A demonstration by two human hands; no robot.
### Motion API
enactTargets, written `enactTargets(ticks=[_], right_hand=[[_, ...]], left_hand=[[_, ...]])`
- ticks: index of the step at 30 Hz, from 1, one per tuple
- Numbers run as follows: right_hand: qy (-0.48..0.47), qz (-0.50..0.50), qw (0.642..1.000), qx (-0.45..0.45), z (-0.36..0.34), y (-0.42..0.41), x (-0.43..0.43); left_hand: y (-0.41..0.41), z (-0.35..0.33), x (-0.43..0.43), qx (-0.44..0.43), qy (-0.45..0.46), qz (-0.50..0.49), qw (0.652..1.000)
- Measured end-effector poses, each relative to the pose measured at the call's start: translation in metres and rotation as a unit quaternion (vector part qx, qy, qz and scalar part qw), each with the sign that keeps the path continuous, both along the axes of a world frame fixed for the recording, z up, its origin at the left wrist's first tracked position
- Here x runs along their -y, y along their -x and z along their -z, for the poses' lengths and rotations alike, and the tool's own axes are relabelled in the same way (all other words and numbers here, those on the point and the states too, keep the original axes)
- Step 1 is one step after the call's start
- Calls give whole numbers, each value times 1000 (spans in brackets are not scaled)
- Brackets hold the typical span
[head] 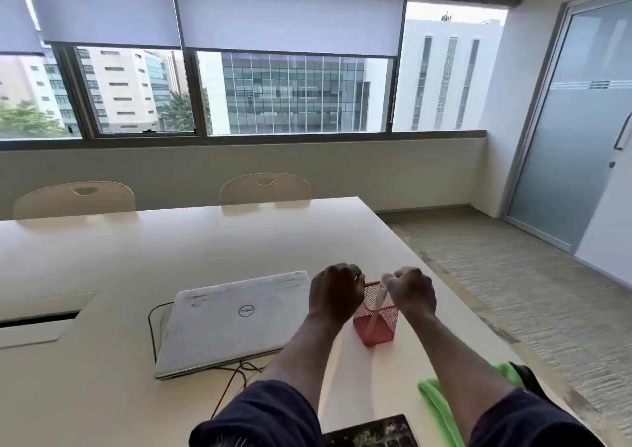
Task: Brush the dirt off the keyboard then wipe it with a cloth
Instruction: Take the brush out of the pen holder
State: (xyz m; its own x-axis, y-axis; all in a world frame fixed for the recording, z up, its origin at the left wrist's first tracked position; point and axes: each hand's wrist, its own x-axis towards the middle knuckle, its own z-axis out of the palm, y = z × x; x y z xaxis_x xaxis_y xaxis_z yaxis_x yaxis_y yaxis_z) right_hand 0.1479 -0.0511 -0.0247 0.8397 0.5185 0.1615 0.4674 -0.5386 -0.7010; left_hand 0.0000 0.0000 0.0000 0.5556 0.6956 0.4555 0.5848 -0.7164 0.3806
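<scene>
A red mesh cup (374, 323) stands on the white table (171, 241) with a pale brush (378, 301) leaning inside it. My right hand (412, 294) is closed around the brush's top end above the cup. My left hand (337, 292) grips the cup's left rim. A dark keyboard (372, 433) speckled with dirt shows only its far corner at the bottom edge, between my arms. A green cloth (436, 402) lies right of the keyboard, partly hidden by my right arm.
A shut white laptop (236, 320) lies left of the cup, with a black cable (232, 378) running under it toward me. A cable slot (37, 320) is at the far left. Two chairs (265, 188) stand beyond the table. The table's right edge is near the cup.
</scene>
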Motion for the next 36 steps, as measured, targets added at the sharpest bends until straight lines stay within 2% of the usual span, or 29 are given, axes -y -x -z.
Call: enactTargets(ticks=[5,11,18,26,31,33,34,35,36], right_hand=[[12,-11,998,-59,3,-3,-4],[-48,-30,992,-110,1,-8,-8],[-131,-60,985,-98,-41,9,1],[-284,-126,942,-129,-127,61,32],[-305,-193,917,-171,-148,102,48],[-272,-200,937,-94,-145,120,54],[-238,-195,952,-4,-142,130,58],[-209,-203,952,96,-138,141,63],[-198,-239,932,188,-135,151,69]], left_hand=[[-14,5,-5,15,30,2,999],[-19,12,-14,38,52,6,998],[-6,8,-16,78,91,37,992],[37,-24,2,119,123,114,979],[93,-49,31,163,149,151,963],[127,-56,43,158,141,144,967],[144,-59,49,150,133,138,970],[161,-62,56,137,123,131,974],[177,-64,61,121,115,122,978]])
